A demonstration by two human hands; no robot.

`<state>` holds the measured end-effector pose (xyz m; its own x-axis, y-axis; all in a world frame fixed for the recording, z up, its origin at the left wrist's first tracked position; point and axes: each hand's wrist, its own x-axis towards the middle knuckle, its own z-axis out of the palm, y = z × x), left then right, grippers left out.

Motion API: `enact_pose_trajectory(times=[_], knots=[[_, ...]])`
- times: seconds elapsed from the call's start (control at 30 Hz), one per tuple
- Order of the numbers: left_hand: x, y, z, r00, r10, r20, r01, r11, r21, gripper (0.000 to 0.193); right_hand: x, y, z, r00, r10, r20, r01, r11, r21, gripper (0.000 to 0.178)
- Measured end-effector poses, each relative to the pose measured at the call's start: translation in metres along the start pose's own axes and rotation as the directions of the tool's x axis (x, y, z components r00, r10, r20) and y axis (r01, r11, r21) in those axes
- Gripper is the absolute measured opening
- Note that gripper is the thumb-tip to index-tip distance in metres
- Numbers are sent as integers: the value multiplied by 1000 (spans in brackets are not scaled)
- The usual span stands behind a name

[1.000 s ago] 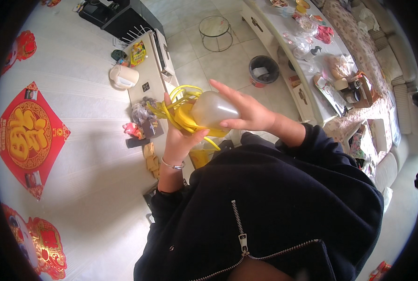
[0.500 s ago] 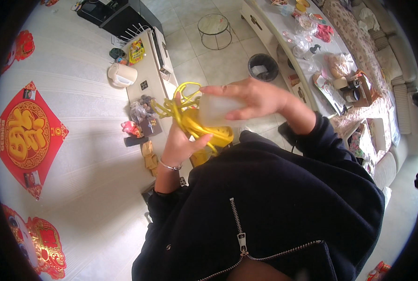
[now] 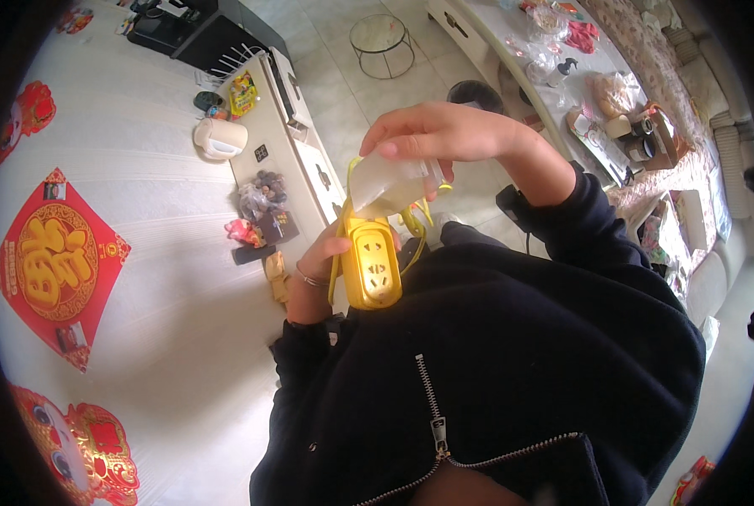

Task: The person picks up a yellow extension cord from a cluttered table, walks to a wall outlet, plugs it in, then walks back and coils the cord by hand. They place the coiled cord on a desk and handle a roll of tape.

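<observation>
A yellow power strip (image 3: 374, 268) is held in front of my chest, its socket face towards me. My left hand (image 3: 326, 251) is closed on its left side; the fingers behind it are hidden. Loops of its yellow cord (image 3: 414, 226) hang behind and to the right. My right hand (image 3: 448, 135) pinches a translucent white piece (image 3: 387, 184), perhaps a thin plastic wrap or sleeve. That piece lies against the far end of the strip and covers part of the cord. Whether it encloses the strip's end, I cannot tell.
On the left, a white cabinet (image 3: 263, 181) bears a cream kettle (image 3: 220, 138), a bagged bundle and small packages. At the right stands a long table (image 3: 600, 97) with bags, bottles and a box. Beyond my hands are a black bin (image 3: 476, 94) and a round side table (image 3: 380, 35).
The power strip has turned so its sockets face me, and it has come nearer my chest. My right hand has moved slightly away from me, and the white piece now tilts over the strip's far end.
</observation>
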<state>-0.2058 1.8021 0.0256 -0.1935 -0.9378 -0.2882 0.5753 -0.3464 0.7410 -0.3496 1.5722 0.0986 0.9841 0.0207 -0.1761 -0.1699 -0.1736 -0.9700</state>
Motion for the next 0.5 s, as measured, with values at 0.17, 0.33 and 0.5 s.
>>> enact_pose_trajectory(times=[0.17, 0.33, 0.5], knots=[[1, -13, 5, 1000, -18, 22, 22, 981, -191, 80, -1, -3, 4, 990, 132, -46, -130, 991, 37, 46], [3, -13, 2, 995, -24, 94, 46, 968, -247, 78, -7, 0, 4, 992, 117, -56, -112, 990, 86, 46], [5, -5, -1, 995, 101, 7, -99, 986, -132, 79, -10, 6, 11, 960, -215, -180, 188, 970, -156, 42]])
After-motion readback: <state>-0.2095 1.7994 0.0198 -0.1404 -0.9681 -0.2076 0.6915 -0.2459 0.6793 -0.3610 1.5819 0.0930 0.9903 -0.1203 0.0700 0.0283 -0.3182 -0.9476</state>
